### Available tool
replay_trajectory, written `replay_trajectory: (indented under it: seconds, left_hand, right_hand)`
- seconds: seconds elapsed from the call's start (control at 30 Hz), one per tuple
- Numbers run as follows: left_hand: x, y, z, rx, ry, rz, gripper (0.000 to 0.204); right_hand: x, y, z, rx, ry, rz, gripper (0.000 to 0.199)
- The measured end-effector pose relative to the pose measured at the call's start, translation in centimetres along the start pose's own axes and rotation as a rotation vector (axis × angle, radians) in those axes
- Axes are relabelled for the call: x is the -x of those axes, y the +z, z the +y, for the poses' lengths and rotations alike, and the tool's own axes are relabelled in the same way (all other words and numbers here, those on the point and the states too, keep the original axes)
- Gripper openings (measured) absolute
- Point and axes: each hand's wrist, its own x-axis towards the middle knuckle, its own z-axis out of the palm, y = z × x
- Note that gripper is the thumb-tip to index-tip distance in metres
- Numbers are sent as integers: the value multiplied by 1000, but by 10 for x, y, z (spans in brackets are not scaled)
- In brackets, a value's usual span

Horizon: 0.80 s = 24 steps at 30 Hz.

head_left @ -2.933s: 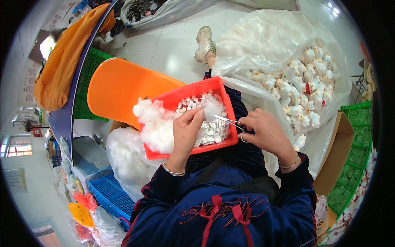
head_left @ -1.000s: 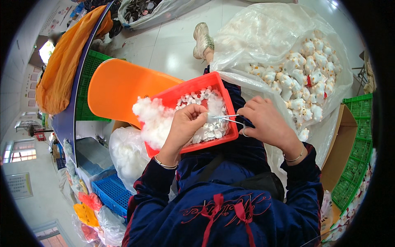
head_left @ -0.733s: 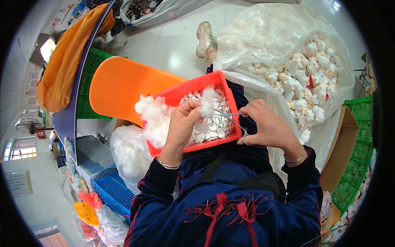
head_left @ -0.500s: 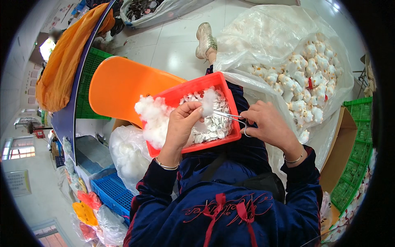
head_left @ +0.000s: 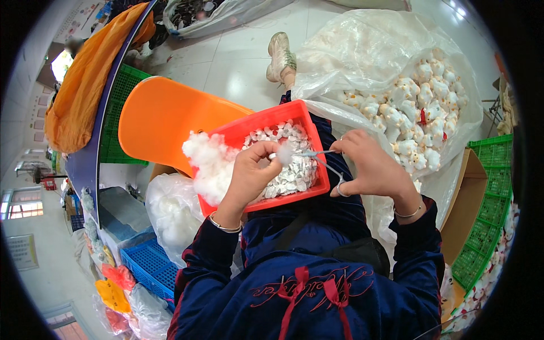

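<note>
My left hand [head_left: 255,174] pinches a small white fabric piece [head_left: 273,156] between thumb and fingertips, above a red tray [head_left: 283,203]. My right hand [head_left: 377,164] holds metal forceps [head_left: 326,165] by the finger loops, the handles spread apart. Their tips meet a tuft of white stuffing [head_left: 285,154] beside the small piece; whether they grip it is blurred. Under my hands, the tray on my lap contains many small white pieces [head_left: 294,180] on its right and a fluffy heap of stuffing [head_left: 208,161] on its left.
An orange chair [head_left: 170,122] stands beyond the tray. At right, a large clear plastic bag [head_left: 362,51] contains many small white stuffed toys [head_left: 416,113]. A bag of stuffing [head_left: 173,207] and a blue crate [head_left: 150,263] are at left, a green crate [head_left: 490,198] far right.
My right hand has opened out, and the forceps' handles have spread wider. The stuffing tuft is now smaller and lower, close against the piece in my left fingers.
</note>
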Motion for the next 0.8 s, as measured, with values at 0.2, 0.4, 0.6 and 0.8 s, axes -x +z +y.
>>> replay_trajectory:
  seconds: [0.2,0.4,0.6,0.8]
  left_hand:
    - [1,-2,5,150,-9,49,18]
    - [-2,-3,2,154,-23,-22,19]
    - [-5,-7,-1,199,-85,2,8]
    - [-6,-7,-5,393,-182,51,6]
  right_hand:
    - [-5,3,-13,84,87,-135,38]
    - [-8,1,-25,141,28,-96,29]
    - [-8,6,-21,152,-20,34,38]
    - [-15,-2,-31,294,-86,218,39]
